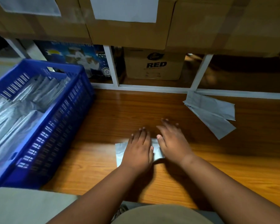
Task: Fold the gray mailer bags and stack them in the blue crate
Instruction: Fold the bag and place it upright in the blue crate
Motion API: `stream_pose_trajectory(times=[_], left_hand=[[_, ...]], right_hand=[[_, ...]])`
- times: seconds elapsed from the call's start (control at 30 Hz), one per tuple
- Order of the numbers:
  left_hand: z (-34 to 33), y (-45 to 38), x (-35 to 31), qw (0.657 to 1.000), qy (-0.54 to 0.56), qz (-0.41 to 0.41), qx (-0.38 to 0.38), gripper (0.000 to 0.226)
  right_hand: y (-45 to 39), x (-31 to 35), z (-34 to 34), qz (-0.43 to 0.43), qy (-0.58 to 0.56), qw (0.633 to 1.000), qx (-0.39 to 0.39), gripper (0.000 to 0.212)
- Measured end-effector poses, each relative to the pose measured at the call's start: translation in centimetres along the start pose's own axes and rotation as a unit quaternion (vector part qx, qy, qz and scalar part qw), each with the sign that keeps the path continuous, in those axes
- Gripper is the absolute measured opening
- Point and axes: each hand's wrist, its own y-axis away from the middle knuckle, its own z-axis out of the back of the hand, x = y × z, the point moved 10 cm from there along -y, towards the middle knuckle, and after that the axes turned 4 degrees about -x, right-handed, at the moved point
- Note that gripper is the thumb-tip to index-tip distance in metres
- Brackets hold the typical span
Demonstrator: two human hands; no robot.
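Our left hand (138,148) lies flat with its fingers straight, pressing down on a small folded gray mailer bag (120,150) on the wooden table (233,167). Our right hand (172,143) lies flat just beside it, fingers spread wide, and it presses on the right part of the same bag. The two hands almost touch. We can see only the left edge of the bag and a small strip between our hands; the rest is hidden under them.

The bag sits near us, in the middle of the table. To the left stands the blue crate (61,126), and many gray bags in the crate (11,113) fill it. Far to the right, near the white shelf frame (152,88), more gray mailer bags (212,110) lie flat on the table, well apart from our hands.

Behind the table, under the shelf, we see a brown box with the word RED (154,65) and a blue picture box (76,57). Big cardboard boxes (128,33) sit on top.
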Motion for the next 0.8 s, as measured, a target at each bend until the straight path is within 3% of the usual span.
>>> stream_pose_trajectory(times=[0.23,0.8], left_hand=[[-2.9,-1.7,0.5,0.999,-0.003,0.048,-0.006,0.060],[-3.4,-1.6,0.6,0.998,-0.046,0.046,-0.005,0.069]], right_hand=[[-0.6,0.0,-5.4,0.025,0.083,0.989,0.117,0.059],[-0.2,-1.2,-7.7,0.015,0.160,0.985,0.070,0.066]])
